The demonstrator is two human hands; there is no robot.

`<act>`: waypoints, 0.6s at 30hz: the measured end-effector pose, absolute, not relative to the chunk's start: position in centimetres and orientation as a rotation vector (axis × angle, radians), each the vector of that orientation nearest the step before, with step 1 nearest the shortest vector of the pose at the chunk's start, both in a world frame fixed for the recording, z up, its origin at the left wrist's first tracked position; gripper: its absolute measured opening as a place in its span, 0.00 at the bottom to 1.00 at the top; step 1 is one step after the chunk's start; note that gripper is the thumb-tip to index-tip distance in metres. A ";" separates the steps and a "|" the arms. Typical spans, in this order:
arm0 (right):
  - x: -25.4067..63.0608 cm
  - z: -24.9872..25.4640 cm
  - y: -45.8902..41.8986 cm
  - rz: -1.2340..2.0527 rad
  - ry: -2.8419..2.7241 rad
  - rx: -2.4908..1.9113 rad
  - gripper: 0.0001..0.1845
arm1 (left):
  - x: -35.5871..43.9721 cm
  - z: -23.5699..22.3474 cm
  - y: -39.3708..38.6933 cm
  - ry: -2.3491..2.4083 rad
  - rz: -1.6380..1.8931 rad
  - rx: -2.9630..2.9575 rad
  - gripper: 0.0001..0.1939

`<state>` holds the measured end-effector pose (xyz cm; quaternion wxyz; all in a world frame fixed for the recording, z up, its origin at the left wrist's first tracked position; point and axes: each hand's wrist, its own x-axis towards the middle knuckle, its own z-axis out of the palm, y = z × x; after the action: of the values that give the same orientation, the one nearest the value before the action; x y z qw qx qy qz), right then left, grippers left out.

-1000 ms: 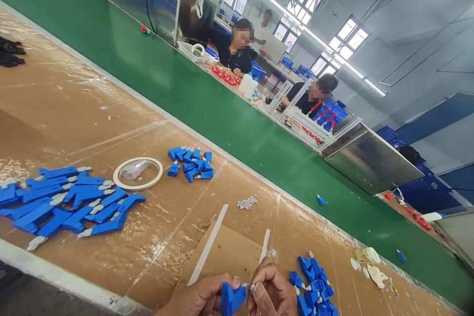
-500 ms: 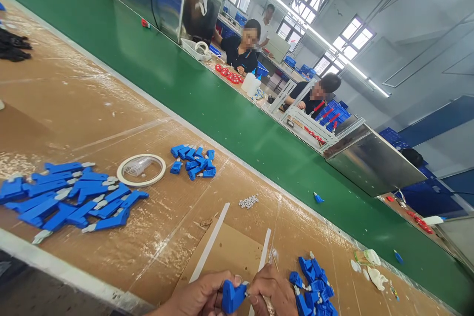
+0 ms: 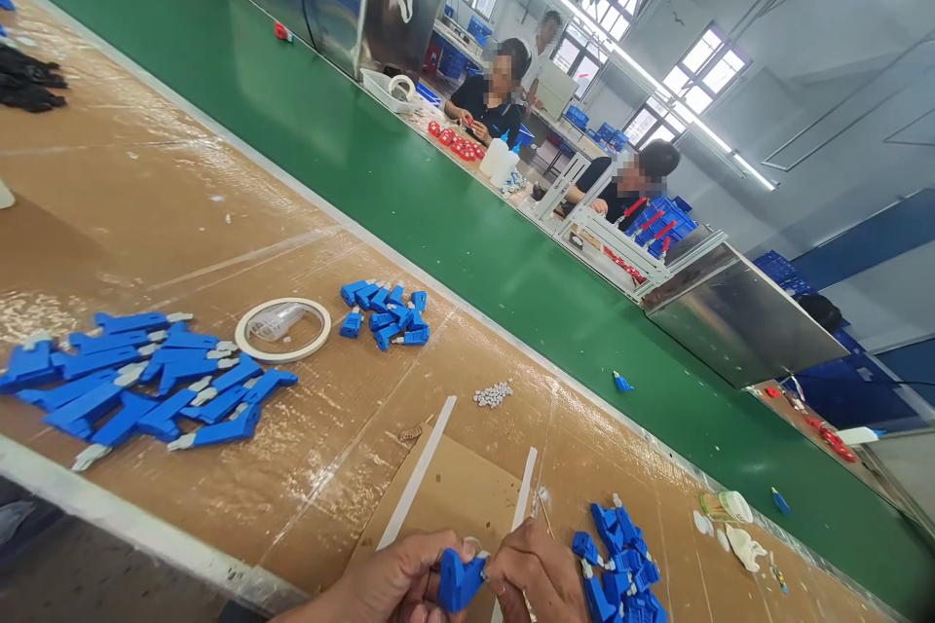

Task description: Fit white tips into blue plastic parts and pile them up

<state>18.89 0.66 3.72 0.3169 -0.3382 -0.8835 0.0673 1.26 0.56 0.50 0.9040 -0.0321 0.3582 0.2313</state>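
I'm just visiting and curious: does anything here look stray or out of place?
Yes. A few small blue parts lie loose on the green belt, apart from the blue piles on the cardboard bench. White scraps are scattered by the bench edge. The hands hold one blue piece normally.

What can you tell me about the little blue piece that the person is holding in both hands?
The blue piece looks like moulded plastic, blocky, with a raised tab on top. It sits low in the picture, above the cardboard-covered bench edge. The left hand grips it from the left; the right hand meets its right end, where something small and pale shows. Its underside is hidden.
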 end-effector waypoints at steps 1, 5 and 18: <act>18.9 3.7 0.8 0.127 -2.338 -0.850 0.13 | 1.1 1.0 0.6 0.769 0.484 -0.085 0.18; 18.7 5.0 1.1 0.013 -2.514 -0.775 0.12 | 0.7 2.3 0.4 0.817 0.568 -0.105 0.15; 19.2 3.6 0.0 0.537 -1.997 -0.883 0.02 | 0.5 0.5 0.0 0.600 0.669 0.264 0.32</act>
<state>19.16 0.03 3.61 0.4318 -0.3542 -0.8010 0.2156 0.49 0.03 0.53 0.8924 0.1270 0.2891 0.3224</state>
